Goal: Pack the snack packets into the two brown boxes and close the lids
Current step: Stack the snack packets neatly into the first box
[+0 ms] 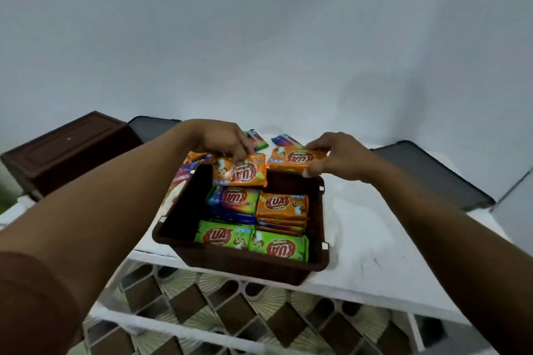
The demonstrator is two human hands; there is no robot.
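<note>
Open box [245, 266]: brown, no lid on it, at the near edge of the white desk [375, 239].
Packed packets [230, 199]: inside the open box. Two green ones lie at the near side. A blue stack and an orange stack lie behind them. The left part of the box looks dark, and I cannot tell what is in it.
Left hand [223, 138]: over the far left part of the open box.
Left fingers [238, 156]: they pinch the top edge of the left packet.
Left packet [239, 173]: orange, held up over the far side of the open box, above the blue stack.
Right hand [336, 157]: just past the far right corner of the open box.
Right fingers [311, 171]: thumb and fingers pinch the right end of the right packet.
Right packet [297, 157]: orange, held just behind the far rim of the open box.
Loose packets [284, 140]: on the desk behind the open box, with some more by its left side.
Shut box [66, 150]: brown, lid on, well to the left of the open box and farther back.
Grey boards [429, 173]: flat and dark, one far to the right of the open box, one behind it on the left.
Floor [230, 311]: brown and pale tiles, seen below the open box.
</note>
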